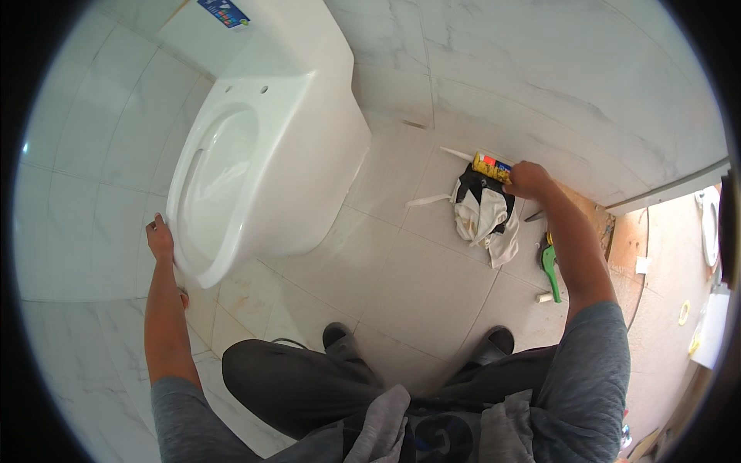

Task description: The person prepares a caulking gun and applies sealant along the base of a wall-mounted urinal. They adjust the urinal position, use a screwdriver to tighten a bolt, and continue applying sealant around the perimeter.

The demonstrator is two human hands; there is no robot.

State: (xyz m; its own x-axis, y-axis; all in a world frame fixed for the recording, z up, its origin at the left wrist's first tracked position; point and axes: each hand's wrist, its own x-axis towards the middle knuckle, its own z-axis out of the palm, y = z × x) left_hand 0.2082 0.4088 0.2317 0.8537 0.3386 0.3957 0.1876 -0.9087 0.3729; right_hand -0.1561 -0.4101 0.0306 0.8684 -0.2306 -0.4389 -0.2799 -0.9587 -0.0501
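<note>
At the left my left hand (160, 239) is beside the front rim of a white toilet (309, 162), near the tiled wall. Its fingers are loosely bent and apart, and nothing shows in them; whether they touch the rim I cannot tell. My right arm reaches forward over the floor. The right hand (529, 180) is closed on the near end of a yellow sealant cartridge (491, 166) with a long white nozzle. Under and beside the cartridge lies a crumpled black and white cloth (486, 212). The hand covers the cartridge's end.
A green-handled cutting tool (550, 270) lies on the floor below my right forearm, with a short pale piece (545, 297) close by. Marble-patterned walls (525, 69) stand ahead and at the left. A doorway with a raised threshold (670, 187) is at the right.
</note>
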